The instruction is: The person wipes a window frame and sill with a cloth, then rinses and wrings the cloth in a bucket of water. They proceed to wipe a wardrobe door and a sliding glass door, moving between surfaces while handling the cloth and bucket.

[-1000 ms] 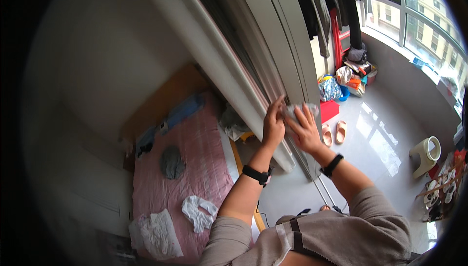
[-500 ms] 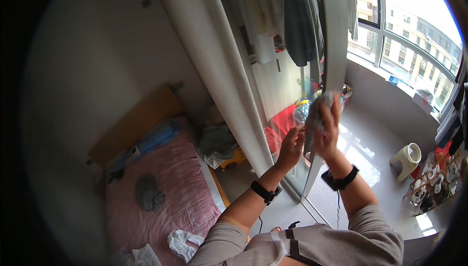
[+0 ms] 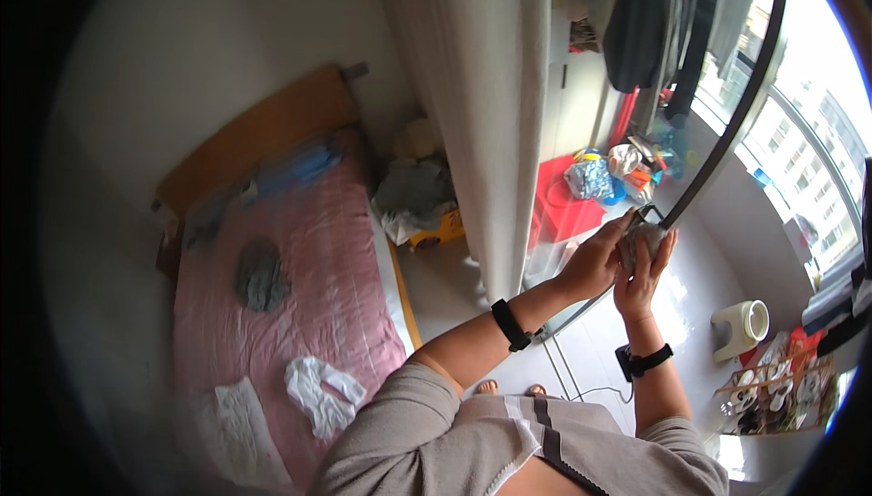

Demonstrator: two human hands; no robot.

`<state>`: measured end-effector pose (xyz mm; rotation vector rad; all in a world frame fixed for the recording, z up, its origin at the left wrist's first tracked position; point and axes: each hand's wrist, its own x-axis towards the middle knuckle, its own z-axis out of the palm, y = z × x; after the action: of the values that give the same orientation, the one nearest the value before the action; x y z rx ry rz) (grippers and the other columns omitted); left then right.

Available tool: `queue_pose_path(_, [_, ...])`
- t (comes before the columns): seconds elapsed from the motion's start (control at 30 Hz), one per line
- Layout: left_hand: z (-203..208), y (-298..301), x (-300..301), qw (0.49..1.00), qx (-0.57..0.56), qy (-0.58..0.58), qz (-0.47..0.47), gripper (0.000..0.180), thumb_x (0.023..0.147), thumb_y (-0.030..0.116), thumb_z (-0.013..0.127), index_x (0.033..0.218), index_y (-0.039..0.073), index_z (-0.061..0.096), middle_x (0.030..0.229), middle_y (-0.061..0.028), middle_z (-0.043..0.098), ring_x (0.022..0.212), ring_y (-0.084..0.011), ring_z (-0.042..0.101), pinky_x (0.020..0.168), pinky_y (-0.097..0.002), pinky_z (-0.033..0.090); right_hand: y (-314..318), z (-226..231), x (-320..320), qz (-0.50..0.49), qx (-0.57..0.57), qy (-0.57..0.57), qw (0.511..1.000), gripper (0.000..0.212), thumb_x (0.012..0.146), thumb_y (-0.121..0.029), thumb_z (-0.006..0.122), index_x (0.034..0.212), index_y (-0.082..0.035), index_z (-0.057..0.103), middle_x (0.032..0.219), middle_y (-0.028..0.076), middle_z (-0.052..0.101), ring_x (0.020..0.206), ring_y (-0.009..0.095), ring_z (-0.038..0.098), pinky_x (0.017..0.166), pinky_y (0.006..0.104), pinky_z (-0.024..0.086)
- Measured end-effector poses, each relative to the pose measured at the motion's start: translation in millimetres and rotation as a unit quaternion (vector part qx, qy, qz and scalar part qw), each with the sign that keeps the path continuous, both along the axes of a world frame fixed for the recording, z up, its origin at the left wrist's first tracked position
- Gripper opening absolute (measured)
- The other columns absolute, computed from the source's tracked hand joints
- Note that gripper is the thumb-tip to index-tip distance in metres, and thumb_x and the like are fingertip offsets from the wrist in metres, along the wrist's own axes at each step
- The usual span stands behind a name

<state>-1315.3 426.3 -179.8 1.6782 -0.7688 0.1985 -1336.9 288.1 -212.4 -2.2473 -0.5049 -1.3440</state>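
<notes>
A grey crumpled cloth (image 3: 641, 245) is bunched in my right hand (image 3: 641, 285), whose fingers press it against the dark edge of a glass door (image 3: 718, 153). My left hand (image 3: 595, 264) is closed right beside the cloth, its fingertips at a small dark metal fitting (image 3: 649, 213) on the door edge. What the left fingers grip is hidden. Both wrists wear black bands. Through the glass, a red box (image 3: 565, 201) shows with a shiny silver-blue bag (image 3: 590, 180) and other small items on top.
A beige curtain (image 3: 495, 114) hangs left of the door. Further left stands a bed (image 3: 318, 342) with a pink cover, a grey garment (image 3: 262, 275) and white clothes (image 3: 318, 396). At right are a cream stool (image 3: 741, 330), a shoe rack (image 3: 781, 391) and windows. A thin cable (image 3: 609, 390) hangs near my waist.
My view has turned. The right hand with the cloth has come down to the door edge from higher up, and my left hand has moved in next to it.
</notes>
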Motion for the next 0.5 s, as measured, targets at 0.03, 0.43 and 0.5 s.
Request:
queue_pose_path(0.03, [-2.5,0.4,-5.9,1.0,0.005,0.021,-0.007,0.068,0.089,-0.006,0.049,0.15,0.01,0.023,0.139,-0.0232,0.044,0.122,-0.0368,0.051,0.096,-0.0374,0.046,1.4,-15.1,-7.6,0.007,0.013,0.049,0.999,0.043,0.086,-0.007,0.055,0.129,-0.004,0.052,0.152,0.024,0.018,0.139,0.049,0.019,0.113,0.0587,0.016])
queue_pose_path(0.43, [-16.7,51.4,-65.6,0.976,-0.113,0.185,-0.001,0.057,0.094,0.006,0.05,0.144,0.006,0.023,0.136,-0.0182,0.041,0.128,-0.0279,0.042,0.105,-0.0352,0.036,55.6,-9.4,-40.4,0.274,0.091,0.162,0.944,0.054,0.085,-0.008,0.056,0.136,0.001,0.042,0.147,0.033,0.026,0.137,0.05,0.026,0.111,0.0534,0.024])
queue_pose_path(0.5, [-18.0,72.1,-59.4,0.975,-0.107,0.174,0.092,0.048,0.099,0.014,0.047,0.142,0.008,0.026,0.118,-0.0069,0.048,0.1,-0.0115,0.051,0.087,-0.028,0.045,78.5,-0.8,-28.0,0.383,0.159,0.178,0.892,0.067,0.083,-0.009,0.058,0.144,-0.001,0.032,0.149,0.032,0.023,0.139,0.048,0.025,0.112,0.0526,0.023])
